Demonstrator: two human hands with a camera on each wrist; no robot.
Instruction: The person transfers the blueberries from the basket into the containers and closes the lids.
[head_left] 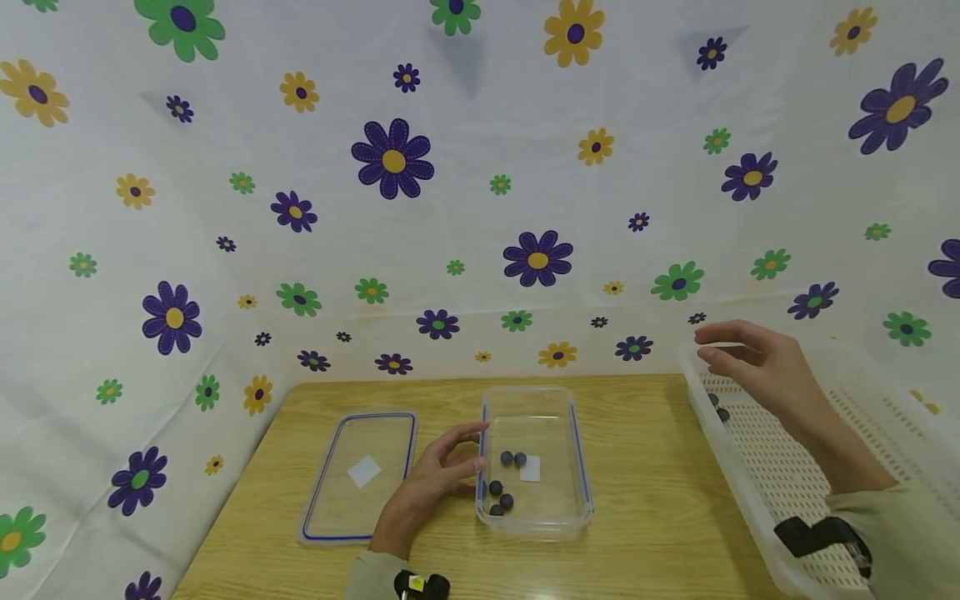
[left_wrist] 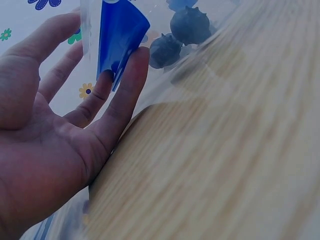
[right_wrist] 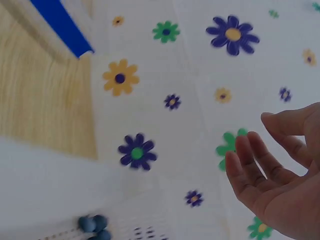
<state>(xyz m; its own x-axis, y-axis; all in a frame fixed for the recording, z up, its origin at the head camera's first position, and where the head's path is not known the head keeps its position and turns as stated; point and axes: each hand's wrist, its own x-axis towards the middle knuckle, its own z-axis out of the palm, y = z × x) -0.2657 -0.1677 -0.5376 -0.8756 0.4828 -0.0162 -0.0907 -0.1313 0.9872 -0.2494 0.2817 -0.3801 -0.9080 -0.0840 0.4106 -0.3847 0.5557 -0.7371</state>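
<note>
A clear plastic food container (head_left: pixel 536 529) with blue-edged sides stands on the table. Several blueberries (head_left: pixel 507 502) lie inside it, mostly toward its left side; their crowns show in the left wrist view, where two blueberries (left_wrist: pixel 190 25) appear close up through the wall. My left hand (head_left: pixel 431 479) touches the container's left side, fingers spread and relaxed against it. Over the left edge of a white perforated basket (head_left: pixel 723 467) hovers my right hand (head_left: pixel 761 367), its fingers loosely bent with nothing between them. Below it, a few blueberries (head_left: pixel 722 414) sit near the basket's left wall.
Left of the container, a clear lid (head_left: pixel 337 483) with a blue seal and a white label lies flat on the wooden table (head_left: pixel 637 467). A flower-printed white sheet (head_left: pixel 465 225) hangs behind the table and along its left side.
</note>
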